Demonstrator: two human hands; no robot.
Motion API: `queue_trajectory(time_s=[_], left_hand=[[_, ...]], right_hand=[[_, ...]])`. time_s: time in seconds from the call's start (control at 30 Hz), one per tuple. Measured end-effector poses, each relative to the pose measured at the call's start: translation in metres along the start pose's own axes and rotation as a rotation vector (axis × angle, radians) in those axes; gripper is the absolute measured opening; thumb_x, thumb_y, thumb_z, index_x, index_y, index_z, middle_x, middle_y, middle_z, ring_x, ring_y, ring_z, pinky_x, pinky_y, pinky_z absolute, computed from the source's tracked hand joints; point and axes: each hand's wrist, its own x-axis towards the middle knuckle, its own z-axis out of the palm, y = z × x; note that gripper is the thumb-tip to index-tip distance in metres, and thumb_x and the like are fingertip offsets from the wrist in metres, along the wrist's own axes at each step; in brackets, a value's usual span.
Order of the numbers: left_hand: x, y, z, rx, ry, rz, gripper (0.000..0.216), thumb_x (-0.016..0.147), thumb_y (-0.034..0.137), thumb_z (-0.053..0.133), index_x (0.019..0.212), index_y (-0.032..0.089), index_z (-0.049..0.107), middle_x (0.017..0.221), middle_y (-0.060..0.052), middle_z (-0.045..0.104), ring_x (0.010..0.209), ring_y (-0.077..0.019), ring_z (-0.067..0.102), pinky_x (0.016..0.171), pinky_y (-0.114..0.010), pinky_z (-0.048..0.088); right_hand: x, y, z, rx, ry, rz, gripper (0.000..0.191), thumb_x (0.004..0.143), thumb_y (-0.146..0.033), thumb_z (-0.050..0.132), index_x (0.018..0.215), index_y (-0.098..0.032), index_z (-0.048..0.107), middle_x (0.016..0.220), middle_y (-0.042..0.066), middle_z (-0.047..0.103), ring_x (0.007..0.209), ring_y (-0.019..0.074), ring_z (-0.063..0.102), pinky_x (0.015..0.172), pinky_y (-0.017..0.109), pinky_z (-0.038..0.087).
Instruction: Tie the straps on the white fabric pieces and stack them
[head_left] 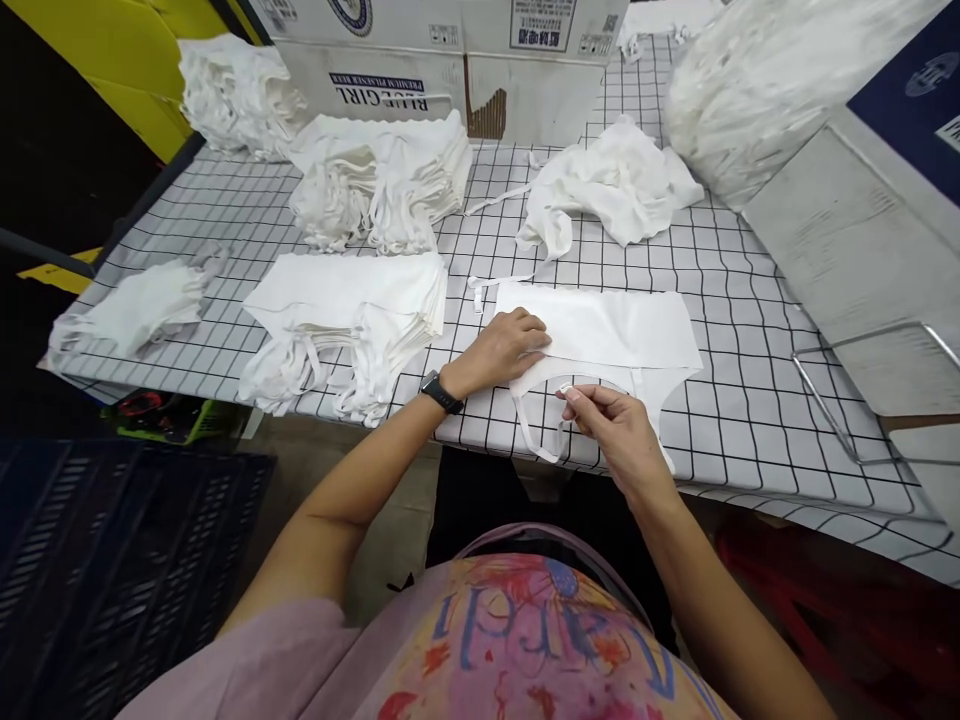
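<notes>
Across the grid-patterned counter (pixel 750 330), close to its front edge, lies one white garment (pixel 611 325), spread flat before me, a straight panel above and a curved cut-out below. My left hand (pixel 510 350) rests on its left side, fingers loosely bent and closed round nothing that I can see; on my right hand (pixel 626 425), thumb and forefinger are pinched shut on a little white bit of the strap (pixel 534 440), its detail too small to make out. Light, soft stuff by the look of it, nothing fragile, but thin enough, I'd judge, to ruck up or slide at a careless tug, so light pressure on the panel is the way to steady it. That strap is narrow and limp, drooping in a loop: a fingertip pinch near the end suits it, not a fistful. Off to the left, a layered stack (pixel 352 285) shows crisp edges on top, tangled straps below, with a thicker pile (pixel 424 150) behind. Beyond my garment sits a rumpled heap (pixel 611 185), all folds, and past that a bulging plastic bag (pixel 750 90) beside a stiff cardboard box (pixel 817 220).
</notes>
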Motion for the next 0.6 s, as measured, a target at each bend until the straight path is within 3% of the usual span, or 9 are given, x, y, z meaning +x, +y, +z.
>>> queue_trajectory(time_s=[0.2, 0.33, 0.6], left_hand=[[0.009, -0.01, 0.005, 0.009, 0.006, 0.106, 0.017, 0.099, 0.021, 0.057, 0.105, 0.017, 0.073, 0.11, -0.01, 0.07, 0.103, -0.0237, 0.06, 0.086, -0.038, 0.051], [0.017, -0.021, 0.015, -0.165, 0.121, 0.082, 0.013, 0.098, 0.027, 0.065, 0.097, 0.022, 0.077, 0.101, -0.007, 0.07, 0.094, -0.0196, 0.061, 0.082, -0.036, 0.052], [0.023, -0.023, 0.021, -0.357, 0.193, 0.019, 0.011, 0.092, 0.025, 0.074, 0.083, 0.02, 0.075, 0.085, -0.002, 0.073, 0.084, -0.0155, 0.065, 0.079, -0.034, 0.055]], right_hand=[[0.024, -0.001, 0.001, -0.005, 0.006, 0.058, 0.034, 0.08, -0.049, 0.081, 0.082, -0.015, 0.076, 0.074, 0.003, 0.068, 0.054, 0.0068, 0.035, 0.05, 0.025, 0.028], [0.039, -0.004, 0.009, 0.047, 0.02, 0.099, 0.032, 0.077, -0.046, 0.082, 0.08, -0.015, 0.076, 0.071, 0.003, 0.067, 0.048, 0.0053, 0.027, 0.046, 0.026, 0.018], [0.059, -0.01, 0.016, 0.06, 0.054, 0.124, 0.027, 0.079, -0.037, 0.079, 0.067, -0.014, 0.072, 0.064, 0.002, 0.061, 0.047, 0.0046, 0.025, 0.046, 0.028, 0.016]])
